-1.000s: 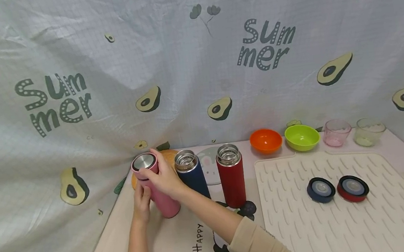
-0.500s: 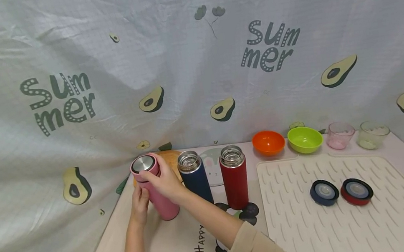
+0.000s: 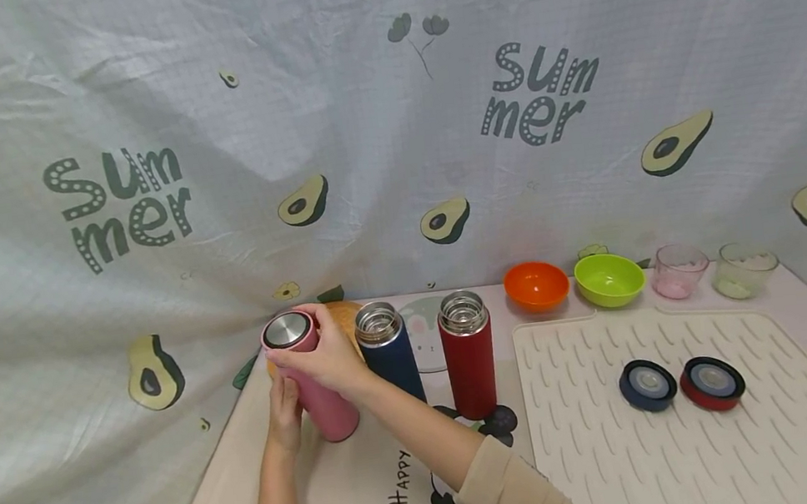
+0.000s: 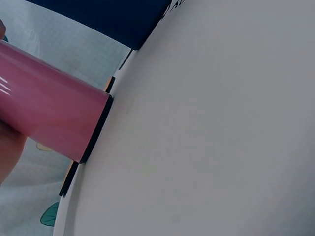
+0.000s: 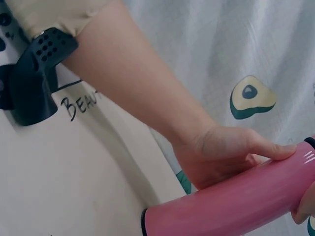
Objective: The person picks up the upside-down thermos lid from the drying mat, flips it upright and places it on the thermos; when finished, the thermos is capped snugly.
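A pink thermos (image 3: 327, 404) with a steel-topped lid (image 3: 288, 328) stands on the table at the left of the head view. My left hand (image 3: 285, 405) grips its body from the left, and in the right wrist view that hand's thumb lies along the side. Around the lid and neck, my right hand (image 3: 321, 354) holds on, thumb across the front and fingers behind. To the right stand a blue thermos (image 3: 395, 366) and a red thermos (image 3: 471, 370), both lidless with bare steel necks. In the left wrist view the pink thermos's base (image 4: 96, 130) meets the table.
A ribbed cream mat (image 3: 586, 448) on the right bears a blue lid (image 3: 648, 386) and a red lid (image 3: 712, 384). Behind it are an orange bowl (image 3: 536, 286), a green bowl (image 3: 608, 280), a pink glass (image 3: 679, 270) and a greenish glass (image 3: 744, 271). A printed curtain (image 3: 357, 123) hangs behind.
My right hand has turned a little around the lid, its thumb shifting left across the front. Both hands stay on the pink thermos, and the other things keep their places.
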The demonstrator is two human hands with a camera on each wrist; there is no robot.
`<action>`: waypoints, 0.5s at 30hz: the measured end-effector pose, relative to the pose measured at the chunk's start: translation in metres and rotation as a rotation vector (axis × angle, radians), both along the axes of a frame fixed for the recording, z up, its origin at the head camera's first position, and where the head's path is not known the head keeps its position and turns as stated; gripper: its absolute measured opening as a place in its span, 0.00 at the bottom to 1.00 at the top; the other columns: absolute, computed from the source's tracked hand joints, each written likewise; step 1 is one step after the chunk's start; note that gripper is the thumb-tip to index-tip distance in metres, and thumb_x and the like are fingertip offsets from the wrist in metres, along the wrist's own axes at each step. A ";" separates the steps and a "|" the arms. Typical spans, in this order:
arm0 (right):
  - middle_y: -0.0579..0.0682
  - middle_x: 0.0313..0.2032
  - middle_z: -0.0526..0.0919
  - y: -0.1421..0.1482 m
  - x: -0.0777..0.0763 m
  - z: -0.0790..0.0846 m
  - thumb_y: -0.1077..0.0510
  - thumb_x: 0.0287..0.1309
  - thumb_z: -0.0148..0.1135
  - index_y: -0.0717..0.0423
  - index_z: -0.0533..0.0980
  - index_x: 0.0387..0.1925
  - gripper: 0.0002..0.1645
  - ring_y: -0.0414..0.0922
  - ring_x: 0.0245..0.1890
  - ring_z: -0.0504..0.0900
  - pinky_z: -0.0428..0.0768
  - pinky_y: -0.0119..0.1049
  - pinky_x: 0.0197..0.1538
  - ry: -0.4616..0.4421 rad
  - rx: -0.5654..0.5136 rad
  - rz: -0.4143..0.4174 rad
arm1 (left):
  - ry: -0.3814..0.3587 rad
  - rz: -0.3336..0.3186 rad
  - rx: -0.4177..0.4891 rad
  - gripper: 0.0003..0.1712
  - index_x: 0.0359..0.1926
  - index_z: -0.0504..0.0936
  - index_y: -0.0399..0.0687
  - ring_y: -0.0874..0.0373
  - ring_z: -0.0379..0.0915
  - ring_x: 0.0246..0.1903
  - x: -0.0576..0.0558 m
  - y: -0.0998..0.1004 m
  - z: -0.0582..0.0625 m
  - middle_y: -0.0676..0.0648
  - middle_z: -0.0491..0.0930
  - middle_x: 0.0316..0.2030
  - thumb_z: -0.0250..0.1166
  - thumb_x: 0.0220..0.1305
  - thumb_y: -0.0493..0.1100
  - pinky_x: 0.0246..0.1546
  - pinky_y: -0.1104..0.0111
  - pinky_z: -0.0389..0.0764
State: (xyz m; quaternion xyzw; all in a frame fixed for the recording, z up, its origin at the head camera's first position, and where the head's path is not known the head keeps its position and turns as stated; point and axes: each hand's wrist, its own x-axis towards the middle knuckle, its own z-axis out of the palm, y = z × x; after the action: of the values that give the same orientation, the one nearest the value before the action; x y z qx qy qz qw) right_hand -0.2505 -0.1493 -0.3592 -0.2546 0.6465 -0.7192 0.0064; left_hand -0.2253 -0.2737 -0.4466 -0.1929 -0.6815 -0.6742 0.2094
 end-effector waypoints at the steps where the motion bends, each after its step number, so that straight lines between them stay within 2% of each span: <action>1: 0.39 0.45 0.72 -0.001 -0.001 0.000 0.55 0.42 0.73 0.51 0.64 0.54 0.37 0.35 0.44 0.74 0.74 0.29 0.46 0.013 -0.001 -0.014 | 0.003 -0.001 0.004 0.18 0.57 0.65 0.63 0.66 0.66 0.35 0.000 0.000 0.000 0.58 0.72 0.41 0.41 0.70 0.54 0.27 0.74 0.68; 5: 0.39 0.45 0.70 -0.003 -0.002 0.000 0.54 0.39 0.75 0.53 0.62 0.53 0.40 0.35 0.45 0.72 0.74 0.29 0.46 0.059 0.011 -0.061 | -0.001 -0.001 0.008 0.16 0.55 0.66 0.63 0.67 0.63 0.27 -0.001 0.000 -0.001 0.59 0.71 0.33 0.41 0.70 0.53 0.19 0.72 0.62; 8: 0.41 0.46 0.71 -0.001 -0.003 -0.001 0.55 0.41 0.73 0.54 0.63 0.56 0.40 0.36 0.45 0.73 0.73 0.29 0.46 0.040 0.018 -0.042 | -0.016 0.005 -0.006 0.17 0.57 0.65 0.63 0.67 0.66 0.32 -0.002 -0.001 -0.003 0.58 0.71 0.37 0.39 0.70 0.53 0.24 0.74 0.67; 12: 0.49 0.52 0.73 0.002 -0.003 -0.001 0.59 0.51 0.64 0.57 0.61 0.63 0.37 0.38 0.49 0.73 0.70 0.29 0.50 0.001 0.003 0.039 | -0.032 0.020 -0.015 0.20 0.59 0.62 0.62 0.64 0.66 0.39 -0.001 -0.001 -0.003 0.57 0.71 0.44 0.38 0.70 0.56 0.34 0.74 0.70; 15: 0.50 0.52 0.73 0.003 -0.004 0.000 0.61 0.53 0.61 0.57 0.62 0.62 0.34 0.39 0.49 0.73 0.71 0.29 0.50 -0.015 -0.021 0.068 | -0.031 0.022 -0.010 0.21 0.59 0.62 0.60 0.64 0.66 0.38 -0.001 -0.001 -0.004 0.56 0.71 0.42 0.39 0.69 0.58 0.32 0.74 0.69</action>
State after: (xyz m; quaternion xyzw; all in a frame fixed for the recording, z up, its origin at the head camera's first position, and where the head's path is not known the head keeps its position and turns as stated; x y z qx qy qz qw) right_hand -0.2547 -0.1462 -0.3593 -0.2711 0.6300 -0.7270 0.0330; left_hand -0.2259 -0.2748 -0.4503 -0.1762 -0.6901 -0.6712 0.2053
